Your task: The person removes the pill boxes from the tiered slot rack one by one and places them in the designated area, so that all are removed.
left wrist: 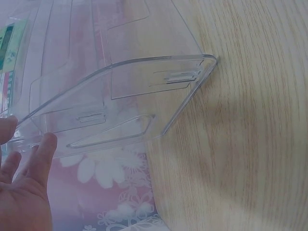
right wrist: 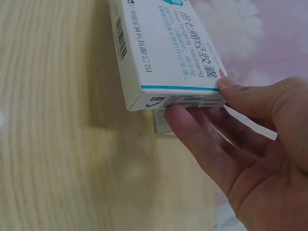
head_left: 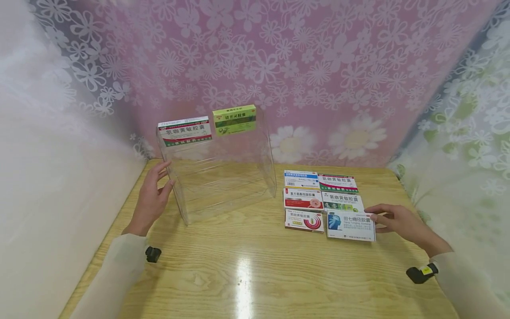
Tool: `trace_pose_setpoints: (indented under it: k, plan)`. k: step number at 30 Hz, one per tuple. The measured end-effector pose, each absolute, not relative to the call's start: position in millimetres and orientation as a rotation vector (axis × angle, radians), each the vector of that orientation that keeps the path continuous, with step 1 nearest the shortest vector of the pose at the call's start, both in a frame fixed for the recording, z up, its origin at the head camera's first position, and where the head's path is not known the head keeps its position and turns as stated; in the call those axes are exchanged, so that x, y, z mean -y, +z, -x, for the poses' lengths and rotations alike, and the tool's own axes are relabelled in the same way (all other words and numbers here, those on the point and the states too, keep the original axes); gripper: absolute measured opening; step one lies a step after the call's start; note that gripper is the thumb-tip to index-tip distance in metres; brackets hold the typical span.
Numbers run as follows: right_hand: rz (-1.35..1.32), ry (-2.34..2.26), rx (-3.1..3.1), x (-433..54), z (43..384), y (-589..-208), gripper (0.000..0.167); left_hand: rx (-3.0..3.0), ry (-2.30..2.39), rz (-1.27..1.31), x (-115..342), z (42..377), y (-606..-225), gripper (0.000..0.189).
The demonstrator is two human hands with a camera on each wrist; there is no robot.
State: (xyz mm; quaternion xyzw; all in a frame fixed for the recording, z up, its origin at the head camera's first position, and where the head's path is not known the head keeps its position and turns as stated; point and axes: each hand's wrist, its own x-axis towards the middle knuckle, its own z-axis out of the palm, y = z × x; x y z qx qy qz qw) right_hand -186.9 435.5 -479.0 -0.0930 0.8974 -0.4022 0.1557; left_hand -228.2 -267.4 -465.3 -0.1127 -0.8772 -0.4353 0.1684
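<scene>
A clear plastic step rack (head_left: 217, 177) stands on the table, left of the middle. My left hand (head_left: 151, 197) holds its left side panel; in the left wrist view the thumb and fingers (left wrist: 44, 154) lie about the panel's edge. Two medicine boxes stand on the rack's top step: a white, red and green one (head_left: 185, 131) and a yellow-green one (head_left: 235, 122). My right hand (head_left: 398, 223) pinches the right end of a white medicine box (head_left: 352, 226) with a blue head picture. In the right wrist view this box (right wrist: 163, 48) is tilted above the table, another box partly hidden beneath it.
Several medicine boxes lie in two columns right of the rack, among them a blue-and-white one (head_left: 300, 179), a red-banded one (head_left: 303, 199) and a pink-ringed one (head_left: 304, 220). A flowered backdrop (head_left: 255, 62) rises behind the wooden table (head_left: 279, 274), with walls on both sides.
</scene>
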Motion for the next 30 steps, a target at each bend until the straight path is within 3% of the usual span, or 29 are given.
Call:
trace_pose_setpoints:
  k: [18,30]
  plan:
    - [0.09,-1.176,-2.653,-428,200,-514,0.052,2.498,-1.26,0.299,269,226,-469,0.059]
    - [0.261,-1.125,-2.953,-386,240,-465,0.058,2.47,-1.238,0.334,267,229,-467,0.058]
